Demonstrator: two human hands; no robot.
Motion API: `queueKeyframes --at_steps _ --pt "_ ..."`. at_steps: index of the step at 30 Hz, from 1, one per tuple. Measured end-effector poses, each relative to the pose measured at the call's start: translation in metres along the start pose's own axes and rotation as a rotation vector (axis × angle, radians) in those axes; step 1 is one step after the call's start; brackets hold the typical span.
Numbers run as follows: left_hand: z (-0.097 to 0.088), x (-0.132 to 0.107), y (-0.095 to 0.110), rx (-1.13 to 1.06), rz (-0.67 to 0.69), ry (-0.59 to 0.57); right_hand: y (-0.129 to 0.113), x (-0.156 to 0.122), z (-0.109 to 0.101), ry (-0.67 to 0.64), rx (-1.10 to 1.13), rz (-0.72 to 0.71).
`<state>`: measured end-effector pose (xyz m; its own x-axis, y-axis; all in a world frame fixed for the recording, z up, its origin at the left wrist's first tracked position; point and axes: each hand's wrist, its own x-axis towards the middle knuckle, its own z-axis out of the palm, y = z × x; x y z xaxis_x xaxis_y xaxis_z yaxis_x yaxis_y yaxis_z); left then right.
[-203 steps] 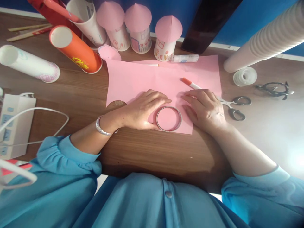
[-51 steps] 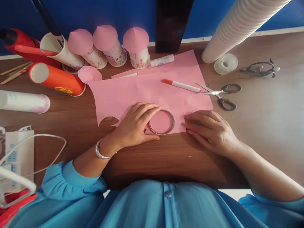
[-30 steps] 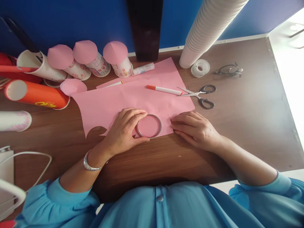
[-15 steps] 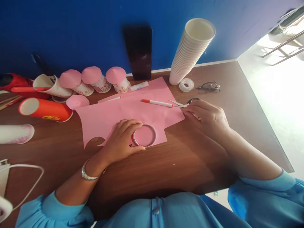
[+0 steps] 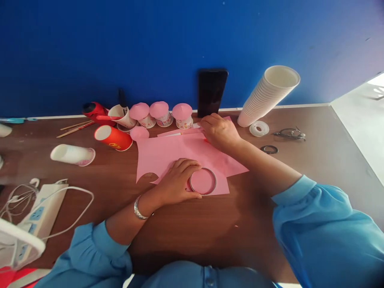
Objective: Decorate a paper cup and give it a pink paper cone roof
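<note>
- Head view, left hand: the left hand [image 5: 177, 182] was clamped on the metal ring [image 5: 203, 181], thumb on the near rim and fingers over the far-left rim. It pressed the ring flat onto the pink paper [image 5: 168, 154].
- The ring sat just inside the sheet's near edge. A slight slide away from that grip could have carried it partly off the paper onto the bare surface [image 5: 186, 224].
- Only this one grip pinned the sheet, so a tug from the far side could have turned the paper under the ring.
- Head view, right hand: the right hand [image 5: 219, 130] lay well beyond the ring, at the paper's far edge, knuckles up. I could not tell whether its grip was closed on anything.
- A red pen tip [image 5: 207, 141] showed just beneath that grip. If it was uncapped, it could have streaked the sheet.
- Just past that grip stood the pink-topped cups [image 5: 162, 113] and the leaning phone [image 5: 211, 92]. To its right were the tilted cup stack [image 5: 267, 96] and the tape roll [image 5: 259, 128]. A careless sweep of the wrist could have knocked any of them.
</note>
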<state>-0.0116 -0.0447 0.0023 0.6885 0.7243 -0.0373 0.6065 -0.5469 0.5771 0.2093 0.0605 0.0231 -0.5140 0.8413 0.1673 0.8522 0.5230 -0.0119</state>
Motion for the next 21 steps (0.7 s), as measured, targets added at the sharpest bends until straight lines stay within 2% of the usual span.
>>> queueKeyframes --at_steps 5,9,14,21 --pt "-0.001 0.000 0.001 -0.030 -0.022 -0.028 -0.038 0.019 0.002 -0.098 0.008 -0.129" --pt "0.001 -0.001 -0.001 -0.036 0.001 -0.009 -0.060 0.042 0.003 -0.186 -0.002 -0.170" --pt "0.001 -0.002 -0.001 -0.063 0.001 0.008 -0.071 0.059 0.002 -0.251 -0.025 -0.155" --pt "-0.001 -0.003 0.004 -0.112 -0.035 0.021 -0.076 0.053 0.001 -0.251 -0.049 -0.122"
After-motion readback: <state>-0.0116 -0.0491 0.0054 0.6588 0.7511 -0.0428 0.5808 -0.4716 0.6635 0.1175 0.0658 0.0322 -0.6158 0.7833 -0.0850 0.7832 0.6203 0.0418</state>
